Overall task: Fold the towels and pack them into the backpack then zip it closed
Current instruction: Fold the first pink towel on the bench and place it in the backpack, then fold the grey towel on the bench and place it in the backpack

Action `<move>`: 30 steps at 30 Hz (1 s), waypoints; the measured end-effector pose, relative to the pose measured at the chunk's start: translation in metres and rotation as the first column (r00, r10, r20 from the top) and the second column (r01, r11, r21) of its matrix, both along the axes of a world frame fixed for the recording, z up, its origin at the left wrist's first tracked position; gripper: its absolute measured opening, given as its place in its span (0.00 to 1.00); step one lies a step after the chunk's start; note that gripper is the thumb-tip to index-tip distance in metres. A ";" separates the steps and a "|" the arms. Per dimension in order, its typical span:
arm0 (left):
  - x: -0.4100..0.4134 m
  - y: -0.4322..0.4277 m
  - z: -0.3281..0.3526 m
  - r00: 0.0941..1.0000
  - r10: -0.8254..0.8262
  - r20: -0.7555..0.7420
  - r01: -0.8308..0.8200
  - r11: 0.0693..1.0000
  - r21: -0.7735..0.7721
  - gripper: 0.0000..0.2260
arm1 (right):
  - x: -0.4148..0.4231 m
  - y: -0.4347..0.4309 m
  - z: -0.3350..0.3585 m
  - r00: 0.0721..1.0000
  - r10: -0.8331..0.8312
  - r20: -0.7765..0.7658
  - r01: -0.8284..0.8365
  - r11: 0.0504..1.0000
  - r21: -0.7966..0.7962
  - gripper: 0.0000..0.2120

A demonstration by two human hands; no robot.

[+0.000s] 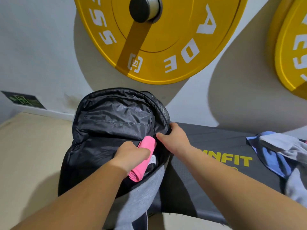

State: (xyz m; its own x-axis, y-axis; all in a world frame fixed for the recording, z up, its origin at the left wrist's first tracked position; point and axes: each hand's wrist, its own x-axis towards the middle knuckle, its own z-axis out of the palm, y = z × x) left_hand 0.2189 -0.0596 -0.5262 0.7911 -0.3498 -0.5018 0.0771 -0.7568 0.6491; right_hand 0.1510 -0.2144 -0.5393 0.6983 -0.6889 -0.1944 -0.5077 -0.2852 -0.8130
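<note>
A grey and black backpack [146,185] stands wide open on the left end of a black bench, its black lining showing. My left hand [131,156] grips a folded pink towel [147,146] and holds it inside the backpack's mouth. The towel's lower end sticks out under my wrist. My right hand [174,138] holds the backpack's right rim, fingers curled over the edge, thumb pointing left toward the towel. At the right edge a blue towel [272,160] and a light grey towel [285,146] lie loose in a heap on the bench.
The black bench [207,146] carries yellow lettering and runs to the right. Yellow weight plates [166,39] hang on the white wall just behind. Beige floor [29,146] lies to the left.
</note>
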 end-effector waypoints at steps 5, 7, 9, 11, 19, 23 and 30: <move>0.000 -0.006 0.009 0.994 -0.058 -0.098 0.047 0.993 -0.105 0.14 | 0.007 -0.017 -0.012 0.999 0.032 -0.031 -0.033 0.998 -0.050 0.13; -0.001 -0.008 0.013 0.997 -0.015 -0.076 0.007 0.994 -0.109 0.12 | 0.013 -0.024 -0.003 0.999 0.021 0.028 -0.020 0.999 -0.044 0.10; 0.000 -0.009 0.015 0.998 0.053 -0.024 -0.056 0.990 -0.132 0.10 | 0.018 -0.028 0.007 0.993 0.039 0.110 -0.037 0.999 -0.025 0.09; 0.002 -0.011 0.015 0.993 0.119 0.008 -0.116 0.976 -0.183 0.09 | 0.018 -0.027 0.013 0.980 0.044 0.193 -0.044 0.999 -0.004 0.09; -0.007 -0.027 -0.014 0.971 -0.124 0.205 0.104 0.989 0.104 0.09 | 0.013 -0.035 -0.009 0.981 -0.003 0.193 0.002 1.000 0.004 0.08; -0.009 -0.029 -0.023 0.931 -0.278 0.238 0.240 0.955 0.176 0.14 | 0.003 -0.037 -0.015 0.993 0.046 0.109 -0.032 0.991 -0.132 0.05; -0.011 -0.014 -0.018 0.917 -0.282 0.283 0.282 0.958 0.043 0.09 | -0.024 -0.028 -0.012 0.984 0.162 -0.079 -0.162 0.987 -0.002 0.18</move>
State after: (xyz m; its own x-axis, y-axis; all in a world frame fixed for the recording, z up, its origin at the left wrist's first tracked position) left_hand 0.2077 -0.0738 -0.5439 0.7688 -0.5789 -0.2717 -0.3268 -0.7208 0.6112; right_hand 0.1272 -0.2428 -0.5514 0.7837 -0.5697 -0.2476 -0.5162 -0.3755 -0.7698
